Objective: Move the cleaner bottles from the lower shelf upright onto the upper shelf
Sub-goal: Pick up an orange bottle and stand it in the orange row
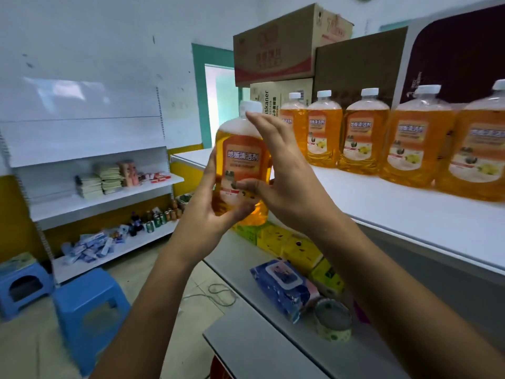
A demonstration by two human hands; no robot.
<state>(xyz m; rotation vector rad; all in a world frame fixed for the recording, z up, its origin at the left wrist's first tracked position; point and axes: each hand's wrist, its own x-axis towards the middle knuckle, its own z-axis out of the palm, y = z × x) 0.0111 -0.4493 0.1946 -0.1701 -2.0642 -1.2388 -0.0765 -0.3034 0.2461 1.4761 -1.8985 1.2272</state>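
An orange cleaner bottle (pixel 240 160) with a white cap is held upright in the air, left of the upper shelf (pixel 396 214). My left hand (pixel 207 209) grips its lower left side and bottom. My right hand (pixel 278 170) is on its right side, thumb pressed on the label, fingers straight beside the neck. Several matching orange bottles (pixel 363 135) stand upright in a row along the back of the upper shelf. The lower shelf (pixel 246 272) lies below my arms.
Cardboard boxes (pixel 276 47) are stacked behind the row of bottles. Yellow-green boxes (pixel 297 250), a blue wipes pack (pixel 284 288) and a small round tin (pixel 332 320) lie on the lower shelf. Two blue stools (pixel 90 313) stand on the floor at left, by another white shelf rack (pixel 106 198).
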